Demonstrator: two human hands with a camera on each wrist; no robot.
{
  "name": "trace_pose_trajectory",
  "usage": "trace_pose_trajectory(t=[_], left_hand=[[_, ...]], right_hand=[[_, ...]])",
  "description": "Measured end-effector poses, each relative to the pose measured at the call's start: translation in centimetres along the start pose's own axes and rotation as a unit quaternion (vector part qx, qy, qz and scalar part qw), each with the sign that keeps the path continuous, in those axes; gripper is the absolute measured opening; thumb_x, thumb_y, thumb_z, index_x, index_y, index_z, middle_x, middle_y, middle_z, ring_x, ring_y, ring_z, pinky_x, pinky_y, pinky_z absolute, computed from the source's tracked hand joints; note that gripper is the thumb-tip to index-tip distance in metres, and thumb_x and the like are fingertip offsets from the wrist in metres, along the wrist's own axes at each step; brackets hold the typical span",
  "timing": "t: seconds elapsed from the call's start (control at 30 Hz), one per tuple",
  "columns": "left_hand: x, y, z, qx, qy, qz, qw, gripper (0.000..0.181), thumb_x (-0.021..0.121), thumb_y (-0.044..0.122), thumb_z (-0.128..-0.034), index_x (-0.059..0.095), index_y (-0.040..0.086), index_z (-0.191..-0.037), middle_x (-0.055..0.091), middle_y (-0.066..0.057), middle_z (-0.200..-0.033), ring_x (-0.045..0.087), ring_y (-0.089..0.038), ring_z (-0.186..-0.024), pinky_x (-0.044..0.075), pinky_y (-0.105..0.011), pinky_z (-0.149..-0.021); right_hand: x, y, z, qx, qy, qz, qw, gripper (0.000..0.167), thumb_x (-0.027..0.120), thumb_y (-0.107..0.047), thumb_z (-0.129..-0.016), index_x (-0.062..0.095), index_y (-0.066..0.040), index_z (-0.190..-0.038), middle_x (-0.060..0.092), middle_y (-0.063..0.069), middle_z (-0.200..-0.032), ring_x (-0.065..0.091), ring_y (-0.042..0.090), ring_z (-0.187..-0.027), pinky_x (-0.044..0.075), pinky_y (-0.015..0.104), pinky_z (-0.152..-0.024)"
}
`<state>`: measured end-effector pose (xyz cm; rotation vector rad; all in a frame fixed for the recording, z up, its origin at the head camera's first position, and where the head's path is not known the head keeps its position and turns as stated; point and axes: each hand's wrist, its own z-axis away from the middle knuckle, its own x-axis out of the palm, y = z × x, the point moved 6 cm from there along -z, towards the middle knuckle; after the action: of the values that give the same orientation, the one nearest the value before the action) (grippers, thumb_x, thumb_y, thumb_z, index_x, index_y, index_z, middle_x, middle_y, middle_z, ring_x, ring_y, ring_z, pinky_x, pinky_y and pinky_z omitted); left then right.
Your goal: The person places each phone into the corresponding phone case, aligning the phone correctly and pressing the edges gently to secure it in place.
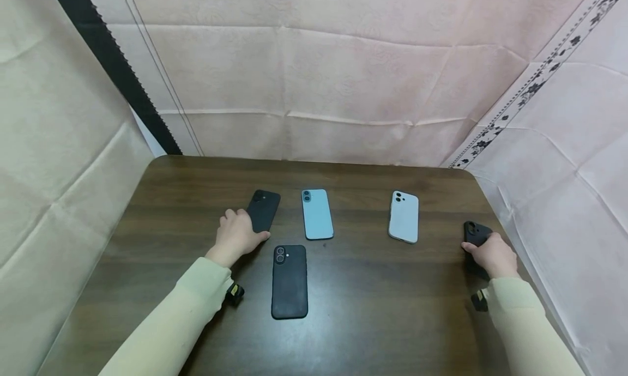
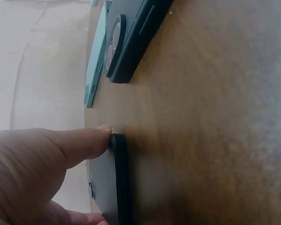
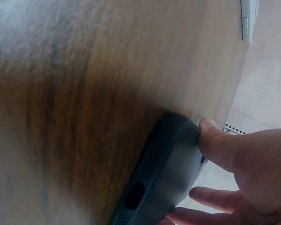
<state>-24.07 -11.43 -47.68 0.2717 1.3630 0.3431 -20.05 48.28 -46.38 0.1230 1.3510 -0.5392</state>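
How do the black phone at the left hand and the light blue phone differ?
The black phone is near-black; the light blue phone is pale.
The black phone's far end leans right; the light blue phone's, slightly left.
The left hand grips the black phone; no hand touches the light blue phone.
Shared: both have their camera sides up.

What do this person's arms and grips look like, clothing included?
Long, pale yellow-green sleeves cover both arms: left sleeve, right sleeve. A small black device sits at each wrist, left and right; the left one bears a yellow marking. The left grip and right grip wear no gloves.
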Motion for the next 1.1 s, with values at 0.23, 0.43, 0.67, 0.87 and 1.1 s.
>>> trace_pose_trajectory(t=[0.23, 0.43, 0.67, 0.87, 1.1], left_hand=[[-0.28, -0.34, -0.02, -0.018, -0.011, 0.0, 0.9998, 0.094, 0.074, 0.053, -0.0793, 0.038, -0.017, -0.131, 0.044, -0.036, -0.115, 0.049, -0.045, -0.1, 0.047, -0.056, -0.082], [-0.55, -0.38, -0.13, -0.022, -0.022, -0.005, 0.9995, 0.096, 0.075, 0.055, -0.0775, 0.038, -0.019, -0.128, 0.047, -0.037, -0.113, 0.052, -0.044, -0.095, 0.048, -0.057, -0.083], [-0.58, -0.3, -0.25, -0.033, -0.029, 0.0, 0.999, 0.097, 0.076, 0.054, -0.0769, 0.037, -0.018, -0.128, 0.048, -0.035, -0.112, 0.052, -0.042, -0.092, 0.049, -0.056, -0.082], [-0.44, -0.48, -0.54, -0.033, -0.036, 0.001, 0.9988, 0.099, 0.075, 0.056, -0.0762, 0.037, -0.019, -0.128, 0.049, -0.035, -0.112, 0.052, -0.041, -0.091, 0.05, -0.055, -0.081], [-0.32, -0.59, -0.65, -0.033, -0.044, 0.012, 0.9984, 0.098, 0.075, 0.056, -0.0762, 0.038, -0.019, -0.128, 0.048, -0.033, -0.113, 0.053, -0.039, -0.089, 0.05, -0.054, -0.08]], right_hand=[[0.02, -0.21, -0.32, 0.003, -0.002, -0.003, 1.0, 0.09, 0.065, -0.046, -0.089, 0.028, 0.027, -0.126, 0.041, 0.051, -0.119, 0.044, 0.062, -0.105, 0.034, 0.066, -0.089], [-0.01, -0.3, -0.57, 0.005, -0.001, 0.001, 1.0, 0.09, 0.067, -0.045, -0.088, 0.03, 0.029, -0.124, 0.041, 0.051, -0.118, 0.043, 0.063, -0.105, 0.033, 0.067, -0.09], [0.12, -0.29, -0.64, 0.0, -0.001, 0.008, 1.0, 0.089, 0.068, -0.045, -0.086, 0.032, 0.029, -0.12, 0.042, 0.051, -0.116, 0.043, 0.063, -0.103, 0.033, 0.066, -0.088], [0.23, -0.32, -0.4, 0.009, -0.013, 0.012, 0.9998, 0.091, 0.067, -0.045, -0.087, 0.029, 0.029, -0.124, 0.04, 0.052, -0.118, 0.04, 0.063, -0.105, 0.033, 0.065, -0.09], [-0.02, -0.68, -0.47, 0.001, -0.017, 0.022, 0.9996, 0.091, 0.067, -0.045, -0.088, 0.028, 0.029, -0.124, 0.041, 0.051, -0.118, 0.043, 0.061, -0.106, 0.034, 0.065, -0.09]])
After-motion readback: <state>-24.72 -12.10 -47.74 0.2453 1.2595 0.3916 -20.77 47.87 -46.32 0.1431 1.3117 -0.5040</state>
